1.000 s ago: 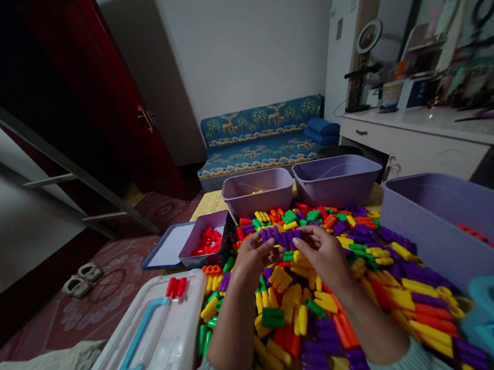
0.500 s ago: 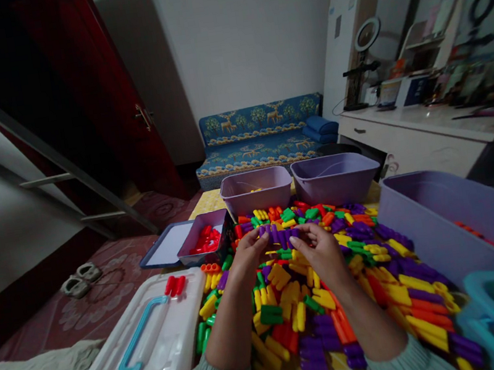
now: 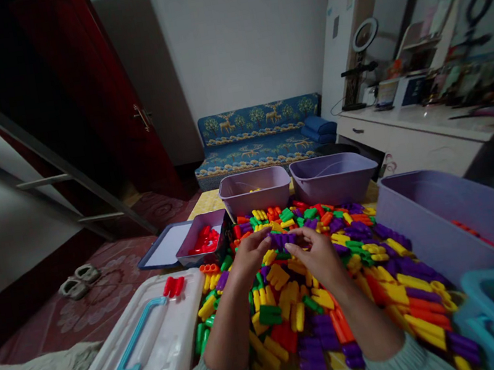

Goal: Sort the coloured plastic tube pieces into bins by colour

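Purple plastic building blocks (image 3: 281, 241) are gripped at one end by the left hand (image 3: 249, 256), at the other by the right hand (image 3: 317, 250); held over multicoloured block pile (image 3: 290, 297), near lilac bin (image 3: 256, 200).

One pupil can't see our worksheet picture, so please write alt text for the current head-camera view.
A person's left hand and right hand hold purple plastic pieces between them over a spread of multicoloured pieces. Lilac bins stand behind and to the right; a white lid with a blue handle lies at the left.
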Action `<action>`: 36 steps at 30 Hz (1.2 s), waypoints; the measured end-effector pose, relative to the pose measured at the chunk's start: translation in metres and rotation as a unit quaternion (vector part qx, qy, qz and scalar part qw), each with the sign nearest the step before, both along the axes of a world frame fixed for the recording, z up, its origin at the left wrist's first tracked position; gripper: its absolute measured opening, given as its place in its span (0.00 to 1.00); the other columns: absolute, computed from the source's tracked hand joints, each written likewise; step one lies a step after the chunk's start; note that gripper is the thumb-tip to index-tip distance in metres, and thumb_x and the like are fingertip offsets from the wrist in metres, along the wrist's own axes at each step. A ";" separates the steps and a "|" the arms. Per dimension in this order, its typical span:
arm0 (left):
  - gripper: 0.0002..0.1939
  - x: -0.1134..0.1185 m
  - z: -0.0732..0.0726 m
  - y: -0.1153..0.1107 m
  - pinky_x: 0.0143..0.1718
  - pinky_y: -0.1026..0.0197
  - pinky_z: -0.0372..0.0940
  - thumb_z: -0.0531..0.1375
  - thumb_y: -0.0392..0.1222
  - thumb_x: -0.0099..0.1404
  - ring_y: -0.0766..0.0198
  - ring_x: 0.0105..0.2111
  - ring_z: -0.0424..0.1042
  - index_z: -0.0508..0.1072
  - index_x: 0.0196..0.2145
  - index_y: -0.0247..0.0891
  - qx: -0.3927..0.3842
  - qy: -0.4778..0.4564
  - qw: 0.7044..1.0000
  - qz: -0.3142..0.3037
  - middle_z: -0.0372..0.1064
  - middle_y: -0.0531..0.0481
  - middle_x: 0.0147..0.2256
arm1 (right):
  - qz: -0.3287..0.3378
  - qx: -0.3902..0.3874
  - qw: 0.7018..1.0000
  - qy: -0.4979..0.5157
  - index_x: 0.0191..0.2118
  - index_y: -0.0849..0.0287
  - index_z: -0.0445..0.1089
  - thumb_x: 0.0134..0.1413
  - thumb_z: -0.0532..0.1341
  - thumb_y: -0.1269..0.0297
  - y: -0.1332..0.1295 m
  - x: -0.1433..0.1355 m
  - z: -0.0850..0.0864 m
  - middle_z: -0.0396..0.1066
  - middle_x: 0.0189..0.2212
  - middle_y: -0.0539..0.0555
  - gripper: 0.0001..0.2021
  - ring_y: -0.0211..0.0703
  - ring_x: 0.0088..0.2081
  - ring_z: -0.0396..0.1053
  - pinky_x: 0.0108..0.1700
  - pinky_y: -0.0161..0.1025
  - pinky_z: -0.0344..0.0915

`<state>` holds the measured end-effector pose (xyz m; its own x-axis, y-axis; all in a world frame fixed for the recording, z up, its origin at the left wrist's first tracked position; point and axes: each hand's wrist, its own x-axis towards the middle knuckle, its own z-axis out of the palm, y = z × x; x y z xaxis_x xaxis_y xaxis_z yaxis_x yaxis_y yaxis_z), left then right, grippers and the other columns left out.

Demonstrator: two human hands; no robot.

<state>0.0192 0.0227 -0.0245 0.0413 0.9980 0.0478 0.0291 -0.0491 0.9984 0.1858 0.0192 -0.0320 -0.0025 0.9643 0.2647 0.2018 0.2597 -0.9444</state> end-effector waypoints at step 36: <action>0.15 -0.006 0.004 0.009 0.42 0.58 0.65 0.59 0.35 0.57 0.54 0.40 0.74 0.78 0.42 0.35 0.117 0.363 0.922 0.061 0.76 0.40 0.41 | -0.067 0.015 0.997 -0.020 0.33 0.62 0.74 0.43 0.63 0.59 0.043 0.056 -0.007 0.76 0.28 0.56 0.12 0.46 0.32 0.74 0.38 0.43 0.70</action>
